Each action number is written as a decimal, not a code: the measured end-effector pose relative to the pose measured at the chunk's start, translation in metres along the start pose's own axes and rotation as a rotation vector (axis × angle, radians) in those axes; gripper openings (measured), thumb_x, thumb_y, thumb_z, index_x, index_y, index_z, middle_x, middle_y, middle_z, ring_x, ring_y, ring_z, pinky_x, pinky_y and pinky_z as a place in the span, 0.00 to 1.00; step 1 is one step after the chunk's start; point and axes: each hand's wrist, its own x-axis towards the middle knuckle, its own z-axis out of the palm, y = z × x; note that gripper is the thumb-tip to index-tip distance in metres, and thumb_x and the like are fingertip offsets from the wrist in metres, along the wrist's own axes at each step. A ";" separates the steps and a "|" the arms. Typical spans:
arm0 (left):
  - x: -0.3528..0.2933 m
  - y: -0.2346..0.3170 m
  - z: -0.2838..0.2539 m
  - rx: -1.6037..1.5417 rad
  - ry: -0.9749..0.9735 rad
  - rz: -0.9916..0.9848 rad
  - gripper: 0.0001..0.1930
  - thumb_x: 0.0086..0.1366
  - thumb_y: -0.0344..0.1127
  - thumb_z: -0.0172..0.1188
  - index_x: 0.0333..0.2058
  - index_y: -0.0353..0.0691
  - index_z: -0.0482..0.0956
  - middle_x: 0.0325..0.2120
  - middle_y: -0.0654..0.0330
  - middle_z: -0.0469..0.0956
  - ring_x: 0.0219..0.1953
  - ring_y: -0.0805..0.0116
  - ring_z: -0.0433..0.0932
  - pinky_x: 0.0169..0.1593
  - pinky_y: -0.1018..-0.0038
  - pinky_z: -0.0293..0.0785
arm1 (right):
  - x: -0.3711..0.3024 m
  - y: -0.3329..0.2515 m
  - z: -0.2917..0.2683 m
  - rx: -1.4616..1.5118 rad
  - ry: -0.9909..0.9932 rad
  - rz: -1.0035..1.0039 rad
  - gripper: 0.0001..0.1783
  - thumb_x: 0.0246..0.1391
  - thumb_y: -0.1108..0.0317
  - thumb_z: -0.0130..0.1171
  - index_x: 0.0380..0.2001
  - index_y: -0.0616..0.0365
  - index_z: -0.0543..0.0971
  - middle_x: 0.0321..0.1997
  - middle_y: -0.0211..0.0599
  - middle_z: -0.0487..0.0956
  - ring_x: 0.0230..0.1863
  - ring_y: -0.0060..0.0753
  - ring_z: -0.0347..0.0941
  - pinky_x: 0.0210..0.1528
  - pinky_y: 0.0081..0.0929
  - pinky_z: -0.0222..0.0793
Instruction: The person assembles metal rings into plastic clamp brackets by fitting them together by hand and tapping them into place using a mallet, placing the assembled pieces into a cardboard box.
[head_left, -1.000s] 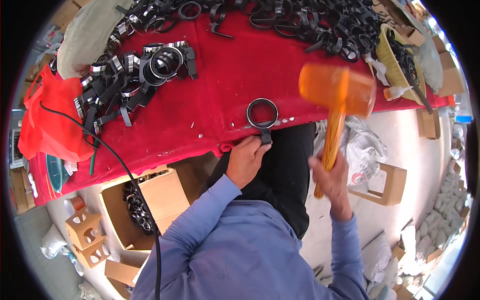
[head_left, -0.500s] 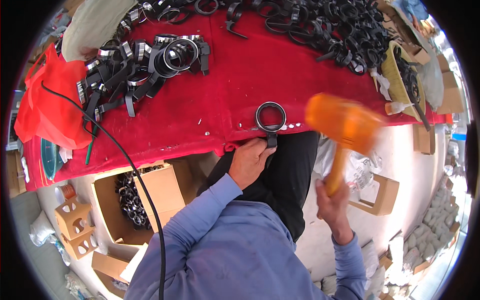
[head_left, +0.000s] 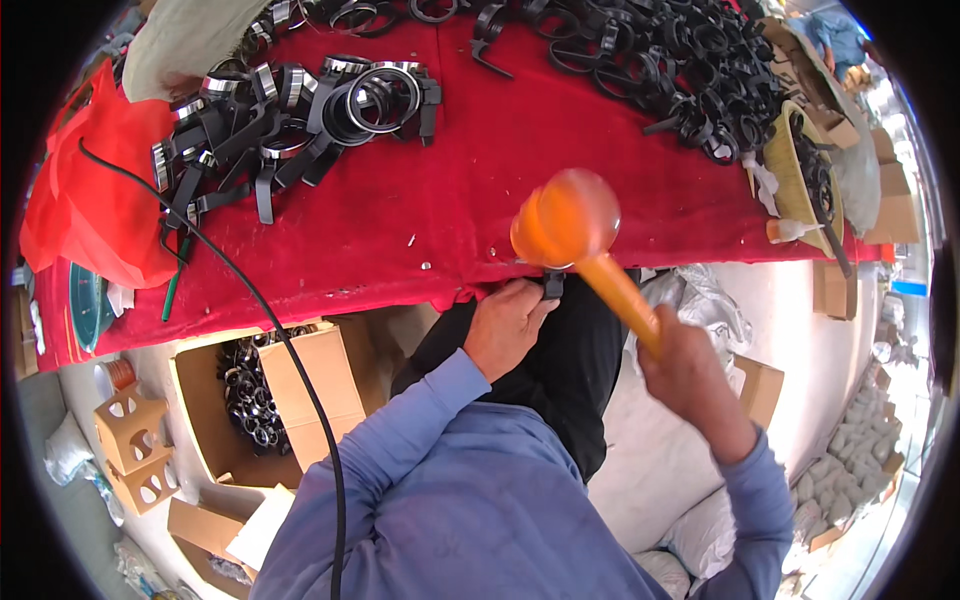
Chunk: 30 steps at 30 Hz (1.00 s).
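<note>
My right hand [head_left: 690,368] is closed round the handle of an orange mallet [head_left: 570,222], whose blurred head is over the table's near edge. Under that head, the ring of a black ring part with a short stem is mostly hidden. Its black stem [head_left: 553,284] sticks out toward me, and my left hand [head_left: 505,328] pinches it at the edge of the red-covered table [head_left: 480,215]. Whether the mallet touches the ring cannot be made out.
Ring parts with shiny bands [head_left: 300,115] lie at the table's left; a black heap [head_left: 690,70] lies far right, near a yellow basket [head_left: 790,170]. A black cable [head_left: 270,325] crosses on the left. Below stands an open carton [head_left: 210,420] holding more rings.
The mallet has swung left from the right side to over the ring part, hiding its ring. My left hand keeps its pinch on the stem. The whole view has shifted slightly.
</note>
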 end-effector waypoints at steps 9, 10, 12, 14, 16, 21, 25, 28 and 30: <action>0.000 0.006 -0.006 -0.001 0.014 -0.036 0.09 0.69 0.34 0.67 0.37 0.34 0.81 0.33 0.50 0.80 0.38 0.45 0.81 0.40 0.54 0.77 | 0.024 -0.042 -0.036 0.137 0.082 0.041 0.11 0.59 0.74 0.64 0.42 0.65 0.74 0.25 0.63 0.77 0.31 0.72 0.78 0.34 0.53 0.72; -0.001 0.003 -0.003 -0.003 0.021 -0.027 0.09 0.69 0.34 0.67 0.37 0.34 0.81 0.33 0.50 0.80 0.38 0.45 0.81 0.40 0.54 0.77 | 0.029 -0.032 -0.025 0.011 -0.047 0.019 0.11 0.59 0.74 0.64 0.41 0.66 0.74 0.25 0.64 0.77 0.32 0.73 0.78 0.34 0.55 0.72; -0.003 -0.003 -0.004 0.006 0.025 -0.012 0.08 0.69 0.35 0.67 0.37 0.34 0.81 0.33 0.50 0.80 0.38 0.45 0.81 0.41 0.54 0.77 | 0.045 -0.034 -0.033 0.048 -0.125 0.071 0.12 0.58 0.73 0.65 0.40 0.66 0.74 0.26 0.65 0.78 0.33 0.73 0.78 0.36 0.56 0.73; -0.004 -0.005 -0.006 0.000 0.031 -0.040 0.08 0.70 0.35 0.67 0.38 0.35 0.82 0.34 0.50 0.80 0.38 0.45 0.81 0.41 0.54 0.77 | 0.053 -0.047 -0.051 0.080 -0.119 0.116 0.15 0.57 0.70 0.67 0.41 0.65 0.74 0.27 0.64 0.78 0.34 0.71 0.79 0.38 0.54 0.73; -0.003 0.003 -0.009 0.003 0.031 -0.063 0.08 0.70 0.35 0.67 0.38 0.35 0.82 0.34 0.50 0.81 0.38 0.44 0.81 0.41 0.54 0.77 | 0.052 -0.047 -0.055 0.108 -0.032 0.151 0.16 0.57 0.70 0.67 0.44 0.66 0.74 0.28 0.64 0.79 0.35 0.70 0.80 0.39 0.53 0.74; 0.001 0.007 -0.005 0.025 -0.015 -0.029 0.08 0.70 0.34 0.67 0.38 0.34 0.82 0.34 0.49 0.80 0.38 0.44 0.81 0.40 0.54 0.77 | 0.034 -0.007 -0.023 0.072 -0.038 0.160 0.16 0.57 0.72 0.65 0.45 0.67 0.75 0.30 0.64 0.80 0.36 0.71 0.80 0.39 0.53 0.74; -0.003 0.000 -0.008 0.050 0.011 -0.043 0.07 0.69 0.33 0.67 0.39 0.34 0.83 0.33 0.49 0.81 0.36 0.44 0.81 0.38 0.56 0.77 | 0.047 -0.017 -0.040 0.162 -0.026 0.221 0.16 0.57 0.71 0.65 0.45 0.68 0.75 0.30 0.64 0.80 0.35 0.69 0.80 0.39 0.49 0.75; -0.002 0.007 -0.006 0.050 0.014 -0.035 0.07 0.69 0.33 0.67 0.39 0.34 0.82 0.33 0.48 0.80 0.35 0.43 0.81 0.38 0.56 0.77 | 0.032 -0.013 -0.029 0.272 0.125 0.248 0.16 0.58 0.70 0.65 0.45 0.67 0.75 0.30 0.65 0.80 0.36 0.71 0.80 0.40 0.50 0.75; 0.001 0.008 -0.005 0.048 -0.005 -0.017 0.08 0.70 0.33 0.66 0.37 0.34 0.81 0.32 0.48 0.80 0.36 0.43 0.80 0.38 0.54 0.76 | 0.021 0.001 -0.008 0.154 -0.059 0.249 0.16 0.56 0.70 0.66 0.45 0.67 0.75 0.30 0.65 0.81 0.38 0.74 0.80 0.41 0.52 0.75</action>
